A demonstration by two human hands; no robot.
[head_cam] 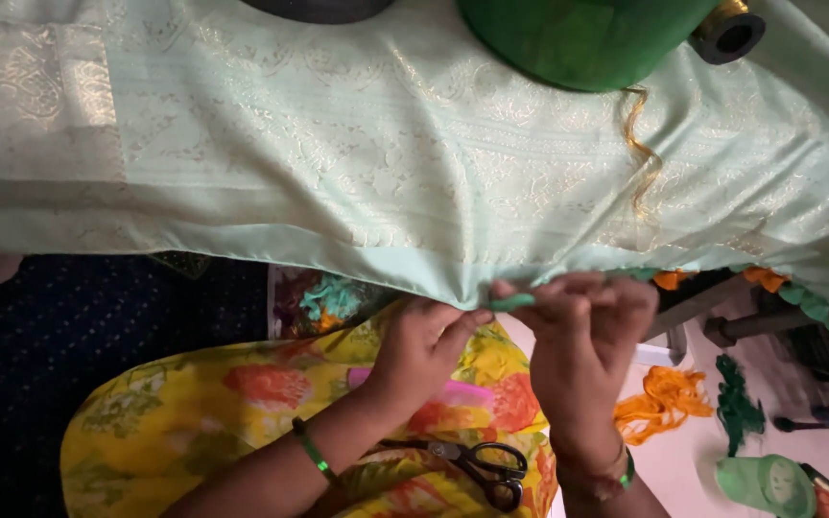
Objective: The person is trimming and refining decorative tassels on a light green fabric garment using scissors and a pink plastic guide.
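Note:
A pale mint brocade cloth [386, 144] hangs across the upper part of the view. My left hand [419, 350] pinches its lower hem from below. My right hand [587, 331] is closed on the same hem just to the right, with a small green tassel or thread piece [512, 301] between the fingers of the two hands. Green and orange tassels [769, 280] line the hem further right. A loose gold thread [643, 153] trails down the cloth.
Black-handled scissors [486, 465] lie on my yellow floral lap [242, 393]. Orange thread [662, 403] and dark green thread [739, 403] lie on the floor at the right, by a green round object [769, 484]. A large green thread cone [587, 38] sits on top of the cloth.

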